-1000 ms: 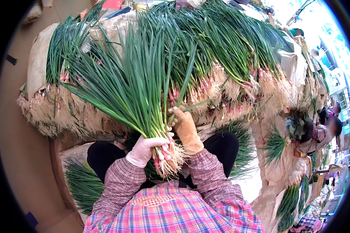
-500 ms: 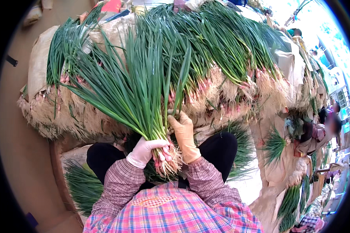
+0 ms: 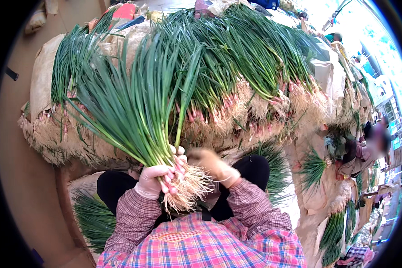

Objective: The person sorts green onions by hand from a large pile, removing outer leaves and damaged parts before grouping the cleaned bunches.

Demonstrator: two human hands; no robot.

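Note:
My left hand (image 3: pixel 154 178), in a pale glove, is shut on a thick bunch of green onions (image 3: pixel 134 107) just above its pinkish stems. The pale roots (image 3: pixel 187 190) hang below my fist and the long green leaves fan up and to the left. Just right of the roots is my right hand (image 3: pixel 214 165), also gloved and blurred; I cannot tell if it holds anything. Both plaid sleeves come up from the lower edge.
A big heap of green onions (image 3: pixel 236 67) lies on tan sacking (image 3: pixel 40 76) in front of me, roots toward me. More bunches (image 3: pixel 91 219) lie by my knees. Another person (image 3: pixel 366 147) sits at the right among further bunches (image 3: pixel 315 167).
My right hand has dropped from the stems of the bunch and moved right, now blurred. The bunch in my left hand stays upright, barely shifted.

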